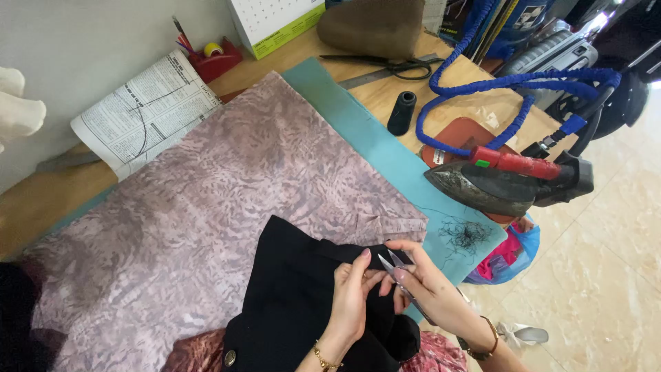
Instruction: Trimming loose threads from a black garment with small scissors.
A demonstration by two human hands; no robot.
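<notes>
Head view: two hands point(385, 289), one black garment point(296, 289), one snips point(398, 270).

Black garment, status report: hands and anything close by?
Left hand pinches black garment. Right hand holds thread snips at the edge. Iron and thread clump nearby, apart.

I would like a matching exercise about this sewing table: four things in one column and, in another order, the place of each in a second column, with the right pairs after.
Things
1. thread snips
2. iron
3. black thread spool
4. large scissors

Places
A. standing on the bare wood beside the teal cloth
B. in the right hand, at the edge of the black garment that the left hand pinches
C. at the far end of the table, near the brown object
D. resting on the reddish pad, at the table's right edge

Pairs: 1-B, 2-D, 3-A, 4-C
</notes>
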